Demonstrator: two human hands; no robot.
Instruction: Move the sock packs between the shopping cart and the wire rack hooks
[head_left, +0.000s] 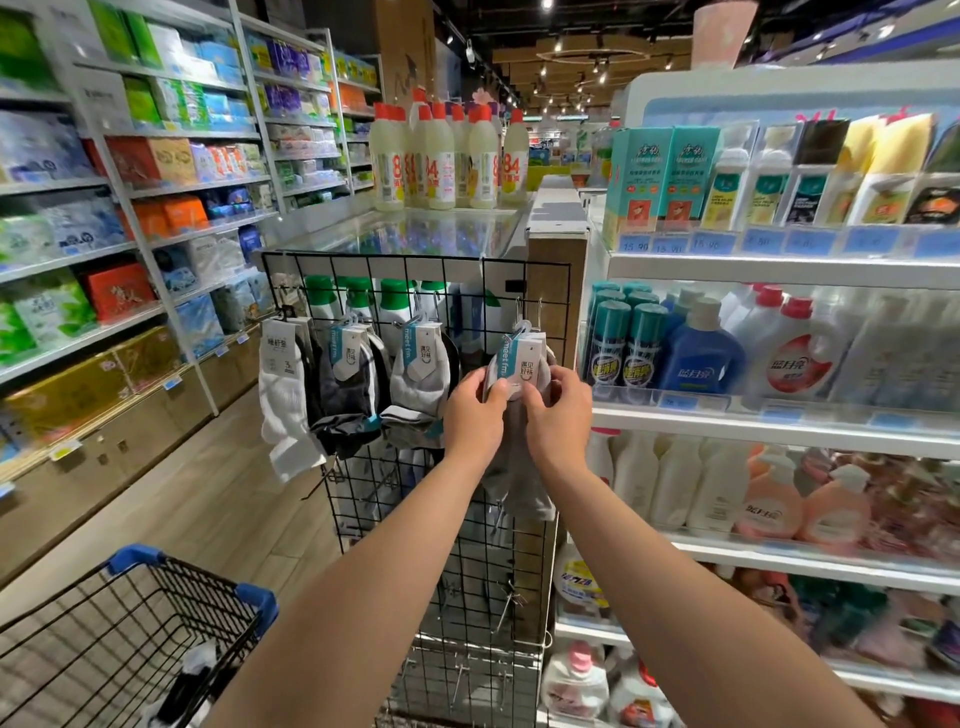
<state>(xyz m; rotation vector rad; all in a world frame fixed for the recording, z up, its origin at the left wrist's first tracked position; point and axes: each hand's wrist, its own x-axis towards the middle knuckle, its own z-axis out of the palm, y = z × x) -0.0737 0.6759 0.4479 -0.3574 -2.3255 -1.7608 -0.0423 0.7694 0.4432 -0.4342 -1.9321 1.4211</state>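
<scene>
Both hands pinched the grey socks (519, 457) hanging on the rack (415, 270): the left hand (475, 410) at the card's edge, the right hand (558, 415) curled over its front. Lifting the pack straight along its hook would probably free it cleanly.

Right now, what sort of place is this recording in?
Most likely a supermarket aisle: price-tagged shelves of detergent bottles, a wire shopping cart, and packaged socks hanging on a wire rack.
</scene>
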